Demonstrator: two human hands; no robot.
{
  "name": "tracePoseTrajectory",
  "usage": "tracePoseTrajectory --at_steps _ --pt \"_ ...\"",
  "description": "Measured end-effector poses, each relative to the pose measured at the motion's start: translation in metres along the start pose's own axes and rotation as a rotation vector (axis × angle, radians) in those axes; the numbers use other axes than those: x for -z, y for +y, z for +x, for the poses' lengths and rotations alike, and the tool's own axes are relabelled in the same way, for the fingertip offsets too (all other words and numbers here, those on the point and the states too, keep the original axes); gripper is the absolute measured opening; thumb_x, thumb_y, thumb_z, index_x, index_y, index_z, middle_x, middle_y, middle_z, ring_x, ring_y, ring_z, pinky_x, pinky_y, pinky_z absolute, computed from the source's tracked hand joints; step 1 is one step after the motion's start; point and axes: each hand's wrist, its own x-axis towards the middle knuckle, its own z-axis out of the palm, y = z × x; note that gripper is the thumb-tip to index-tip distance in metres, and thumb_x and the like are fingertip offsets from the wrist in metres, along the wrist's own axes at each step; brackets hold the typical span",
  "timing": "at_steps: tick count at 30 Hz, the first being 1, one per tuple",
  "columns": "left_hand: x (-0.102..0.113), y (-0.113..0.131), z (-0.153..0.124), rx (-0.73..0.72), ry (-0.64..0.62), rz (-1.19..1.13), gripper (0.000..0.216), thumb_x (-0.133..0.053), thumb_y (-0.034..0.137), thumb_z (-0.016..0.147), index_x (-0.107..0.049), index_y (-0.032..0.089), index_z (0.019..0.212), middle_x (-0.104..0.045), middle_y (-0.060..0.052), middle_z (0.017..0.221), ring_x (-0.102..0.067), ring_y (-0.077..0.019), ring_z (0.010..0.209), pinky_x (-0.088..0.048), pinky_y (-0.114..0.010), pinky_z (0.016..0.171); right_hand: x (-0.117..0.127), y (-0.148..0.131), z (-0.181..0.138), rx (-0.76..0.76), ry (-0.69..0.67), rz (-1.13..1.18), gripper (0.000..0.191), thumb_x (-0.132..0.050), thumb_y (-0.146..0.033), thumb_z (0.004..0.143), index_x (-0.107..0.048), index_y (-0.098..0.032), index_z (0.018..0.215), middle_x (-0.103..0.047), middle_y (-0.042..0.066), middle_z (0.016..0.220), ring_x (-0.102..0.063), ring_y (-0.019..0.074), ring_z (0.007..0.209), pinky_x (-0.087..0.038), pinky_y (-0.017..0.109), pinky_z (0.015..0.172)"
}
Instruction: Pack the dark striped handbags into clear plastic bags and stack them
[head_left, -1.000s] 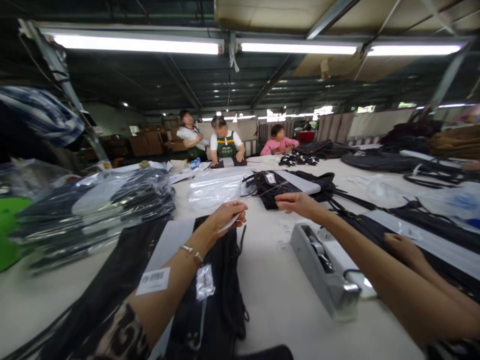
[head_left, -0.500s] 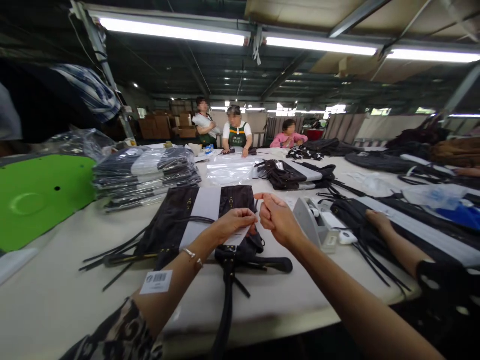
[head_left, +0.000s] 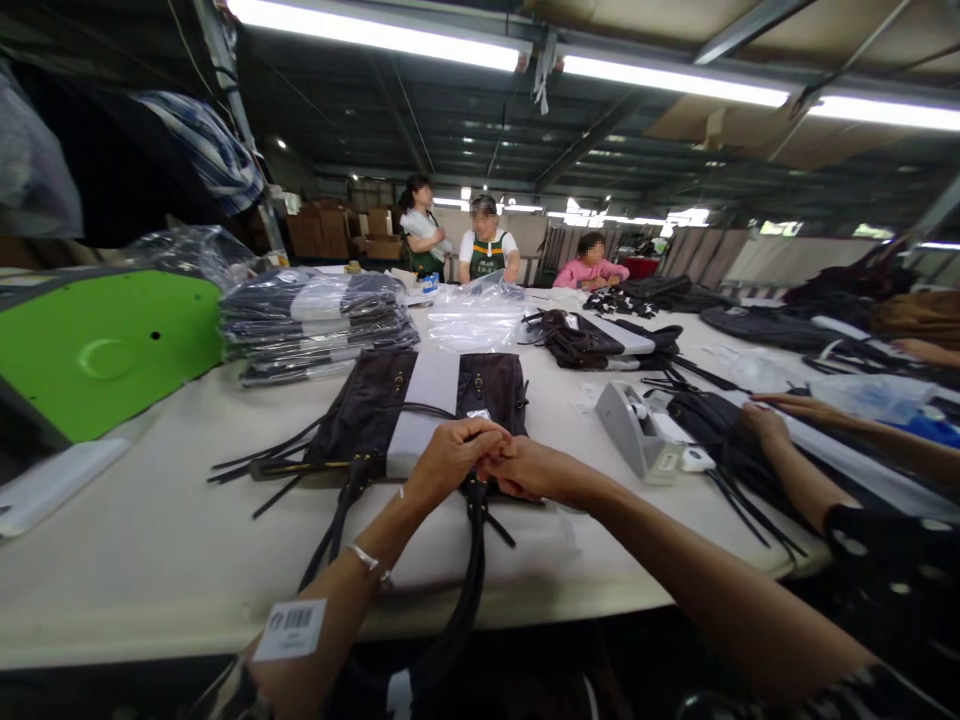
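A dark handbag [head_left: 491, 385] with a light grey band [head_left: 424, 390] round its middle lies on the table in front of me, its handles [head_left: 471, 570] hanging over the near edge. My left hand [head_left: 454, 460] and my right hand [head_left: 536, 468] meet over the bag's near right part, by a handle's base. Both are closed, fingertips pressed together, and what they pinch is hidden. Just above the fingers shows a small white tag [head_left: 478, 414]; whether it is held I cannot tell. A barcode sticker [head_left: 290, 630] is stuck to my left forearm.
Plastic-wrapped bags [head_left: 322, 320] are stacked at back left, beside a green panel [head_left: 112, 340]. A grey dispenser [head_left: 637, 435] stands right of my hands. At far right, another person's hands [head_left: 769, 425] rest on a dark bag [head_left: 720, 425]. More people are across the table.
My hands were slightly apart, the right index finger stretched out; now they have come together, lower. Both handles now hang toward me. At right, a co-worker's second hand has come over their bag.
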Motion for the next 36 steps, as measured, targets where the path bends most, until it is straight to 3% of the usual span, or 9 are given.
tracePoseTrajectory --at_steps 4,7,10,12,14,18,21,26,36 --pt "0.010 -0.011 -0.003 0.006 0.146 0.111 0.033 -0.063 0.043 0.080 -0.076 0.014 0.089 -0.066 -0.001 0.068 -0.055 -0.0122 0.061 -0.043 -0.022 0.058 0.008 -0.003 -0.011 -0.025 0.182 0.219 0.029 -0.067 -0.043 0.080 -0.059 -0.017 0.092 -0.052 -0.007 0.061 -0.035 0.0046 0.044 -0.023 0.018 0.039" --pt "0.010 -0.024 -0.004 0.073 0.140 0.066 0.037 -0.062 0.047 0.081 -0.075 0.014 0.093 -0.066 -0.002 0.070 -0.055 -0.0126 0.061 -0.043 -0.023 0.058 0.011 0.010 -0.012 -0.064 0.318 0.185 0.023 -0.066 -0.038 0.077 -0.061 -0.016 0.082 -0.053 -0.006 0.059 -0.035 0.0044 0.045 -0.023 0.018 0.041" --pt "0.003 -0.037 -0.004 0.076 0.164 0.112 0.041 -0.060 0.046 0.083 -0.070 0.015 0.107 -0.067 -0.002 0.078 -0.058 -0.0151 0.068 -0.045 -0.026 0.065 0.013 0.029 -0.009 -0.068 0.354 0.113 0.019 -0.065 -0.034 0.074 -0.067 -0.015 0.078 -0.058 -0.004 0.060 -0.041 0.0057 0.050 -0.027 0.018 0.045" --pt "-0.004 -0.044 -0.004 0.038 0.194 0.313 0.047 -0.066 0.044 0.079 -0.063 0.017 0.117 -0.067 -0.003 0.089 -0.061 -0.0183 0.079 -0.047 -0.029 0.074 0.015 0.043 -0.008 -0.085 0.397 0.090 0.018 -0.065 -0.032 0.074 -0.068 -0.015 0.076 -0.060 -0.003 0.060 -0.043 0.0061 0.050 -0.029 0.018 0.046" --pt "-0.011 -0.050 -0.006 -0.002 0.161 0.640 0.049 -0.074 0.039 0.072 -0.061 0.019 0.114 -0.066 -0.006 0.099 -0.060 -0.0233 0.093 -0.047 -0.034 0.084 0.015 0.055 -0.006 -0.141 0.447 0.079 0.015 -0.063 -0.029 0.074 -0.067 -0.015 0.073 -0.059 -0.004 0.058 -0.042 0.0054 0.047 -0.029 0.018 0.044" --pt "-0.019 -0.058 -0.008 -0.023 0.025 1.092 0.022 -0.066 0.020 0.075 -0.064 0.018 0.097 -0.062 -0.008 0.103 -0.056 -0.0260 0.101 -0.044 -0.036 0.089 0.009 0.075 -0.004 -0.226 0.472 0.084 0.011 -0.061 -0.023 0.075 -0.064 -0.015 0.069 -0.056 -0.005 0.050 -0.039 0.0046 0.039 -0.029 0.017 0.040" --pt "-0.014 -0.061 -0.004 0.012 0.005 1.061 0.023 -0.057 0.011 0.076 -0.065 0.018 0.096 -0.062 -0.007 0.101 -0.057 -0.0224 0.097 -0.045 -0.032 0.086 0.000 0.085 -0.003 -0.225 0.454 0.061 0.012 -0.061 -0.025 0.078 -0.065 -0.016 0.071 -0.062 -0.003 0.054 -0.045 0.0054 0.039 -0.032 0.017 0.039" --pt "0.003 -0.060 0.008 0.120 0.014 0.792 0.023 -0.057 0.010 0.074 -0.071 0.019 0.091 -0.070 -0.006 0.097 -0.062 -0.0211 0.095 -0.044 -0.031 0.089 -0.007 0.091 -0.003 -0.239 0.465 0.017 0.013 -0.061 -0.028 0.078 -0.065 -0.017 0.072 -0.067 -0.002 0.059 -0.055 0.0073 0.040 -0.036 0.016 0.038" --pt "0.023 -0.061 0.015 0.229 0.022 0.513 0.025 -0.054 0.019 0.071 -0.073 0.018 0.086 -0.069 0.000 0.070 -0.063 -0.0177 0.072 -0.045 -0.025 0.067 -0.019 0.064 0.009 -0.214 0.494 0.075 0.009 -0.061 -0.021 0.075 -0.064 -0.017 0.068 -0.068 -0.002 0.059 -0.057 0.0083 0.040 -0.038 0.016 0.036"
